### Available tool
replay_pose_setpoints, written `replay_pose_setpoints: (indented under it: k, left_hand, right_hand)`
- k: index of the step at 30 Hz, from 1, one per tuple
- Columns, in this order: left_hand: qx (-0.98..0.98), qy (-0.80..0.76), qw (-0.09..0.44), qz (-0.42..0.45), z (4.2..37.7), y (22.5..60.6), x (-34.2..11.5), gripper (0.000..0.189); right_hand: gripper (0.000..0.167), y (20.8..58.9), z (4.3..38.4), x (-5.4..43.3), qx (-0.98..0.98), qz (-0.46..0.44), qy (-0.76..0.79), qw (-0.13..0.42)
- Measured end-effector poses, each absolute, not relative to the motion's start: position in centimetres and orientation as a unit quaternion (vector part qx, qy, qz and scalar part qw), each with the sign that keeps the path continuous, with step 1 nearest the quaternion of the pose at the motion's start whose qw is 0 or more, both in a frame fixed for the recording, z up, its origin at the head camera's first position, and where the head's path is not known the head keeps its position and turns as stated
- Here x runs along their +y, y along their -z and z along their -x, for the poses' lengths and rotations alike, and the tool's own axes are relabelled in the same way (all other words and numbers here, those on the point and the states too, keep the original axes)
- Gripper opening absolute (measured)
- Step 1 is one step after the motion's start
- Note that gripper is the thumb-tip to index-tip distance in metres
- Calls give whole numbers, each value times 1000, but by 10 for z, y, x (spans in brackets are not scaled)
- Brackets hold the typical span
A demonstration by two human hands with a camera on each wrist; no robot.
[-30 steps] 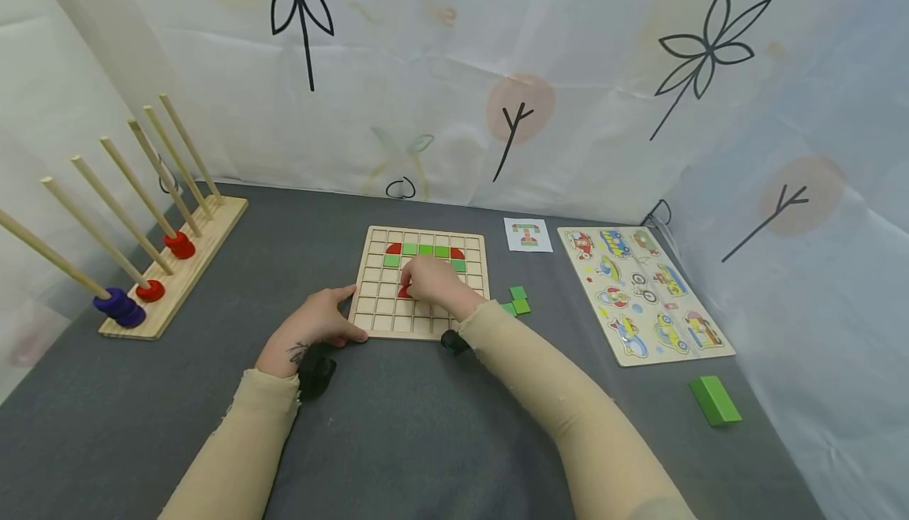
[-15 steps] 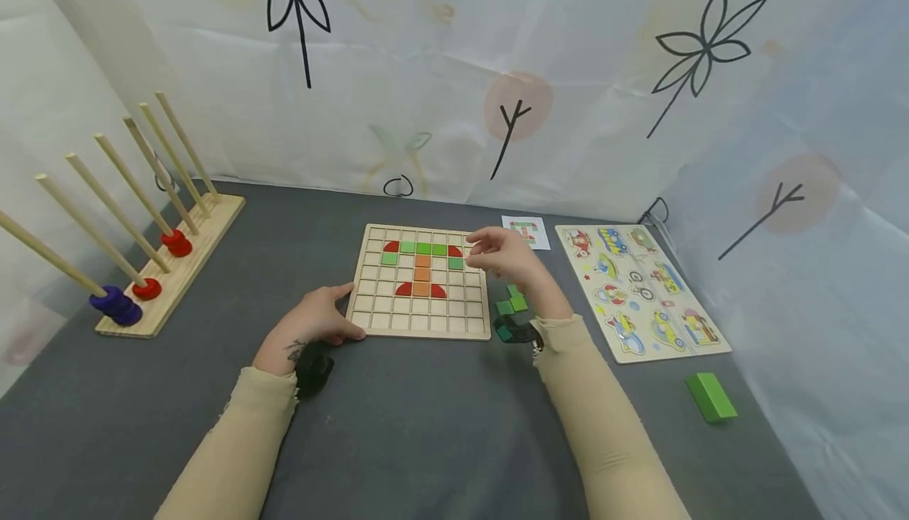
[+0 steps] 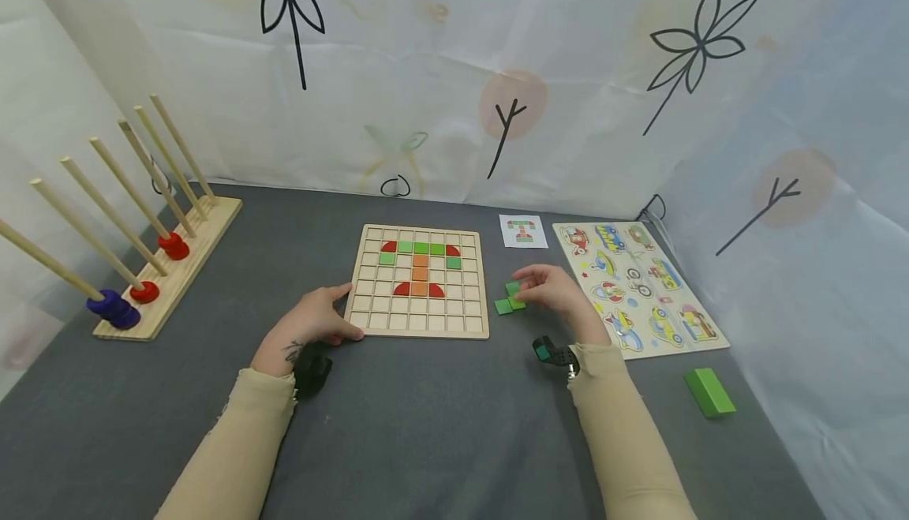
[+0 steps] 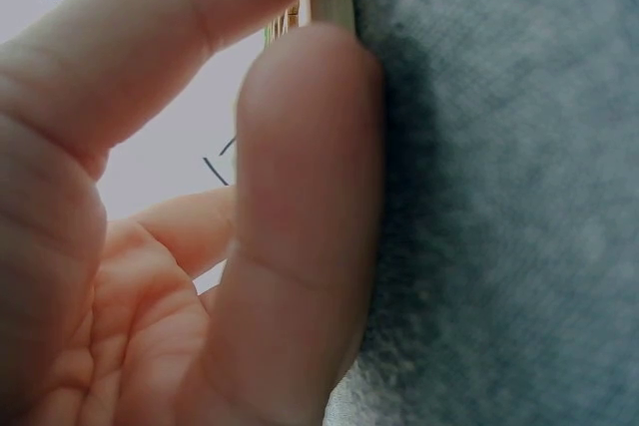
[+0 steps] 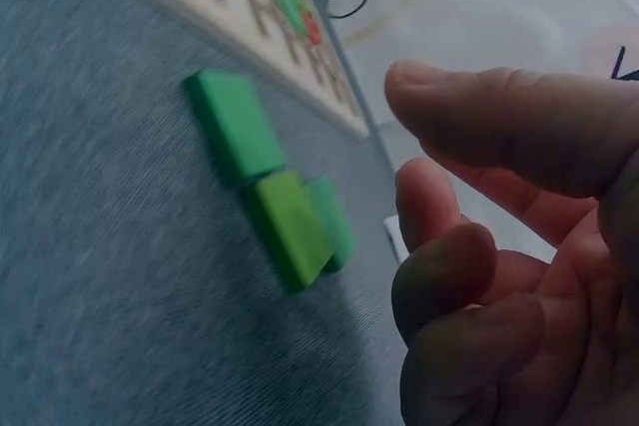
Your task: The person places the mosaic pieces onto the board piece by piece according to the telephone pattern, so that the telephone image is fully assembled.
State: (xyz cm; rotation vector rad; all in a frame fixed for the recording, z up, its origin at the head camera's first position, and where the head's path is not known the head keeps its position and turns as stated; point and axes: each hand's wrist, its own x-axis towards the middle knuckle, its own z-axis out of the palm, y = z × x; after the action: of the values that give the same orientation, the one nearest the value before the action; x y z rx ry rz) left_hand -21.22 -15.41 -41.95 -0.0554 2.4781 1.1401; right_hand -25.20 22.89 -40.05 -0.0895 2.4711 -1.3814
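Observation:
A wooden grid board (image 3: 376, 320) lies at the middle of the table in the head view. Set in its squares are green tiles (image 3: 421, 248), orange tiles (image 3: 420, 274) and red rounded tiles (image 3: 402, 289). My left hand (image 3: 312, 324) rests at the board's lower left corner, thumb and forefinger touching its edges. To the right of the board, my right hand (image 3: 557, 295) hovers beside several loose green square tiles (image 3: 503, 307). In the right wrist view, nothing shows between its thumb and loosely bent fingers, and the green tiles (image 5: 240, 127) lie apart from them.
Behind the loose tiles lies a small pattern card (image 3: 523, 242). A wooden picture puzzle (image 3: 618, 331) and a green block (image 3: 710, 392) lie at the right. A peg stand (image 3: 192, 260) with red and purple rings stands at the left. White printed cloth (image 3: 426, 70) hangs behind.
My right hand has left the board and moved right to the loose green tiles, uncovering the orange and red tiles. The left hand has stayed at the board's corner.

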Motion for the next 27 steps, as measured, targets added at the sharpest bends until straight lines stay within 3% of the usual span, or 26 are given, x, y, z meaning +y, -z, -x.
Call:
replay_pose_setpoints:
  k: [8,19,27]
  left_hand:
    - [890,-405,207,27,213,420,-154,98]
    - [890,-406,205,28,214,423,-154,98]
    - [892,-404,202,25,214,424,-154,98]
  right_hand:
    - [39,414,250,224,902,81,392,161]
    - [35,413,248,211,922,73,345,162]
    - [25,408,246,206,911,68,391,108]
